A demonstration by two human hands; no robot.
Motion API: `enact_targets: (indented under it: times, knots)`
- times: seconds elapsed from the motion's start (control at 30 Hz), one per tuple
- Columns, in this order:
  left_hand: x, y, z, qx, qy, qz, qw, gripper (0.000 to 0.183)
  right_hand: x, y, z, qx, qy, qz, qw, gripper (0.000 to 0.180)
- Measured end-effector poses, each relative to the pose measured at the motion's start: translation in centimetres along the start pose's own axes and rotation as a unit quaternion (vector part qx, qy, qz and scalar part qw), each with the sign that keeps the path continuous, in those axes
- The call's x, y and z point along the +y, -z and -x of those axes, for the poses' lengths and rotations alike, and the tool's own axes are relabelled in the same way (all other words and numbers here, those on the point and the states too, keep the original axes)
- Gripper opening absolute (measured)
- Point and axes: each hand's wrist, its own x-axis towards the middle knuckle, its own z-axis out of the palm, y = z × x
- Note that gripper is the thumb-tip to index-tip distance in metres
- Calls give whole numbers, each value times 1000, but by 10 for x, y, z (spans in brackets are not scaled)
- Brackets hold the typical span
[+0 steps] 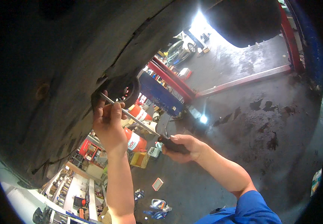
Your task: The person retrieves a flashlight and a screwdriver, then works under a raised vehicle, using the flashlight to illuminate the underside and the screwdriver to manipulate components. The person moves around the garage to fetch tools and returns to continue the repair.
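Note:
A screwdriver [143,124] with a long metal shaft and a dark handle runs slantwise between my hands. My right hand [182,148] is closed around its handle. Up at the vehicle's dark underside [58,72], my left hand [109,114] has its thumb and fingers on the shaft close to the far end. That end lies by the rim of a round opening [135,95] in the underbody. Shadow hides what the tip touches, if anything.
A blue lift post [161,93] and red frame beams [175,81] stand beyond the vehicle. Red-and-white drums [135,141], a yellow crate [139,160], an air filter [157,184] and plastic bottles [158,203] stand or lie on the floor. Shelves [79,190] hold tools at lower left.

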Motion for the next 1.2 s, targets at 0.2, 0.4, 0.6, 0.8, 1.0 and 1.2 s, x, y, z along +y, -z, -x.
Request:
enact_targets:
  times: [0.2, 0.4, 0.6, 0.8, 1.0, 1.2]
  knots:
    - [-15, -20, 43, -14, 107, 114, 988, 33, 1, -6, 2, 43, 53, 139, 988, 53]
    - [-27, -26, 49, -48, 109, 216, 969, 33, 5, -22, 9, 172, 188, 388, 886, 34]
    - [-29, -45, 54, 34, 174, 391, 903, 32, 28, -35, -2, 387, 459, 720, 348, 36]
    - [-33, -43, 57, -15, 144, 524, 839, 29, 27, -12, 21, 82, 165, 52, 981, 49]
    - [-27, -51, 56, 11, 172, 516, 839, 30, 58, -3, 20, 296, 415, 387, 768, 52]
    - [-26, -43, 50, 19, 168, 545, 821, 25, 69, -21, 15, 299, 355, 171, 869, 40]
